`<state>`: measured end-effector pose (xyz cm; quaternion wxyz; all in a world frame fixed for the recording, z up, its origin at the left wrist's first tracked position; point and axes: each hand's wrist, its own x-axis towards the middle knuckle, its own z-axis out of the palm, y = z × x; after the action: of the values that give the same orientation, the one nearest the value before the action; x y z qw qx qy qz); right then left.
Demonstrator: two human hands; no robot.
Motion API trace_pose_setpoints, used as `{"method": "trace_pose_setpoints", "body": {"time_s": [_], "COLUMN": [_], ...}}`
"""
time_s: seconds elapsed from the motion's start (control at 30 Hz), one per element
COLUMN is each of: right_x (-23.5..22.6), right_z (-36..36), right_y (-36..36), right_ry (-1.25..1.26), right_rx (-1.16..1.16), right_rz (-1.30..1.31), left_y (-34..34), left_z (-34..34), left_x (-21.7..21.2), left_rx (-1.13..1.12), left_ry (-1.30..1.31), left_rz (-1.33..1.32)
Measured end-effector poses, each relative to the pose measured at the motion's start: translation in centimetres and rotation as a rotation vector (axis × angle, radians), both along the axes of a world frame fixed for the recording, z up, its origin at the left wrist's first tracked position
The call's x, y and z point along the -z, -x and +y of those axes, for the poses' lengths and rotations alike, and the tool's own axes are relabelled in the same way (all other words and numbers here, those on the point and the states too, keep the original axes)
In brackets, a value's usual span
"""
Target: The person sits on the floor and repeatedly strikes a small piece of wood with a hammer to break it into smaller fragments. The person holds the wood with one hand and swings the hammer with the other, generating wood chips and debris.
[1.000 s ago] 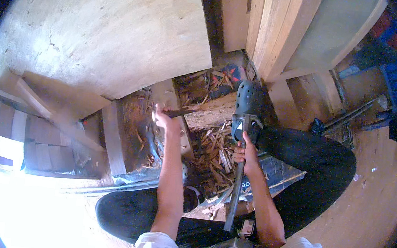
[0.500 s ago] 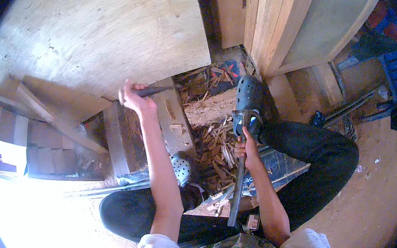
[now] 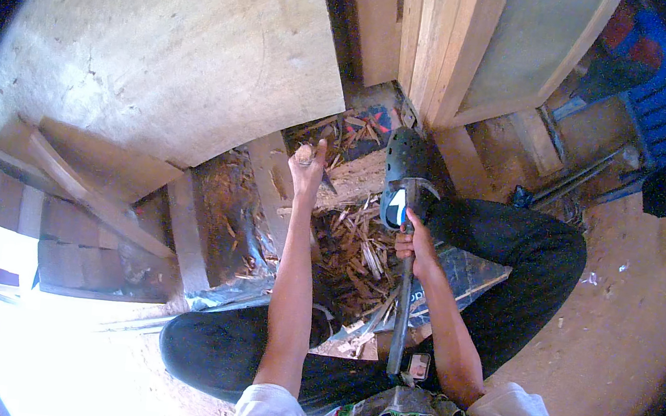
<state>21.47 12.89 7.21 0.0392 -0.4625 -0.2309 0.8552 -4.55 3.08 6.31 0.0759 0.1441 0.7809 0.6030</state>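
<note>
My left hand (image 3: pixel 306 177) is closed around a chisel (image 3: pixel 304 155). The round butt of its handle faces up, and its dark blade shows in part below the fist, over a wooden beam (image 3: pixel 361 177). My right hand (image 3: pixel 417 247) grips the dark handle of a hammer (image 3: pixel 401 311). The hammer's head lies up by my dark clog (image 3: pixel 405 155), and its handle end points back toward my lap. Wood chips (image 3: pixel 357 246) are heaped between my feet, beside the beam. The blade's tip is too small to make out.
A large pale board (image 3: pixel 180 49) leans at the upper left. Wooden frames (image 3: pixel 444 50) stand at the far right of it. Loose planks (image 3: pixel 94 189) lie to the left. A blue woven chair (image 3: pixel 664 95) is at the right edge, with metal rods (image 3: pixel 580 180) near it.
My left hand has moved right with the chisel, from beside the board to over the beam. The chisel has turned from lying sideways to butt up. My right hand stays nearly in place.
</note>
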Motion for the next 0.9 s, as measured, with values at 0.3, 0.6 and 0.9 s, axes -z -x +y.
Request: {"method": "trace_pose_setpoints", "body": {"time_s": [0.3,0.6,0.9], "right_x": [0.4,-7.3,-15.4], "right_z": [-0.6,0.8,2.6], "right_y": [0.4,1.5,0.1], "right_ry": [-0.194,-0.431,-0.549], "right_rx": [-0.058,-0.193,-0.269], "right_rz": [-0.136,-0.025,0.162], "left_y": [-0.7,-3.9,-2.6], "left_z": [-0.1,0.5,0.7], "left_x": [2.3,6.0,3.3], "left_rx": [-0.076,-0.042,-0.048], "left_ry": [-0.173,0.112,-0.328], "left_rz": [0.05,0.144,0.087]}}
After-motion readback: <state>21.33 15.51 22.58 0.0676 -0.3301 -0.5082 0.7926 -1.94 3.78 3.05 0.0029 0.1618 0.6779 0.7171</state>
